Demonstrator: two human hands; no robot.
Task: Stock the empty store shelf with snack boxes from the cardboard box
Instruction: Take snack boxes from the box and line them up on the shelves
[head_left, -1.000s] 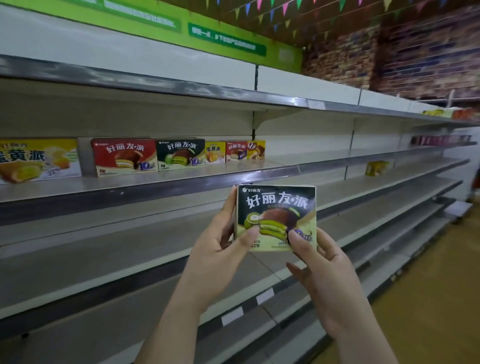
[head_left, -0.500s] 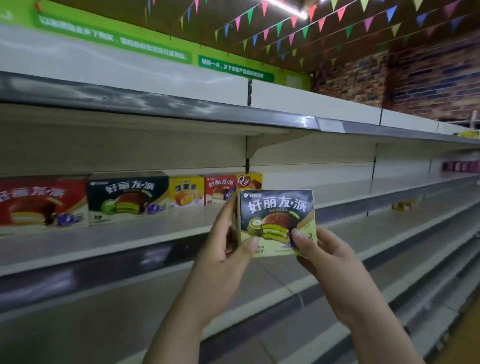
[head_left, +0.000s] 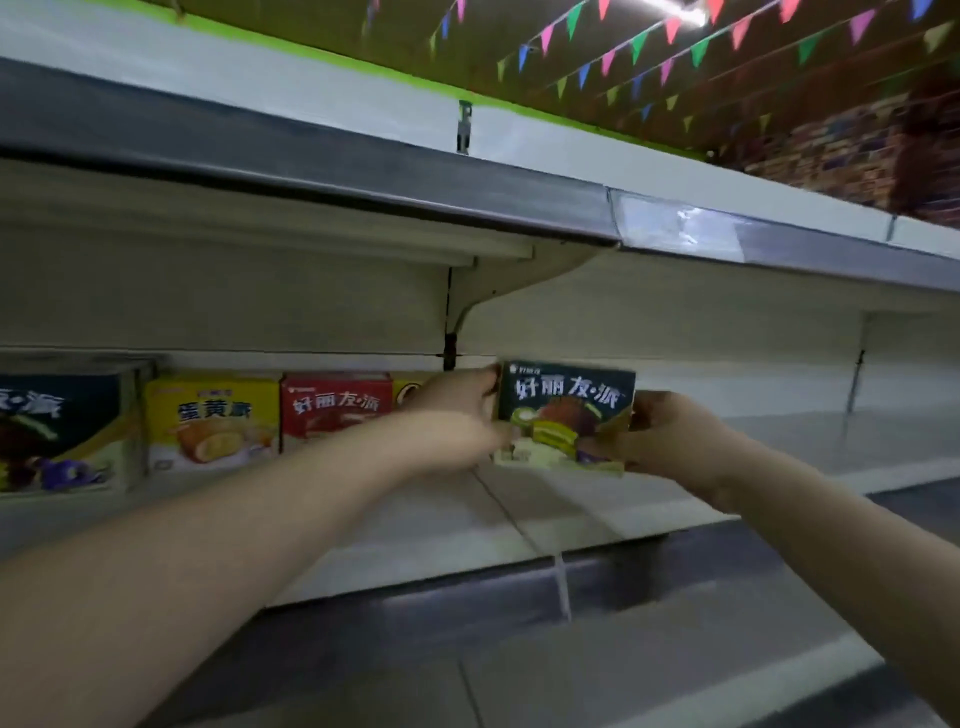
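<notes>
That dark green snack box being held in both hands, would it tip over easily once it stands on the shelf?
Probably somewhat: the dark green box looks tall and thin, like the red box beside it. It seems stiff, since its edges stay straight between the left hand and right hand. Likely light, being held near its edges.

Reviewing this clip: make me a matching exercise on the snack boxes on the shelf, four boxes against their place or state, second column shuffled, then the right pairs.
Column 1
1. dark green box
2. red box
3. yellow box
4. dark blue box

Column 2
A. stands between the dark blue box and the red box
B. held at both sides by the left hand and the right hand
C. at the left edge of the view
D. stands just left of the left hand

Pairs: 1-B, 2-D, 3-A, 4-C
</notes>
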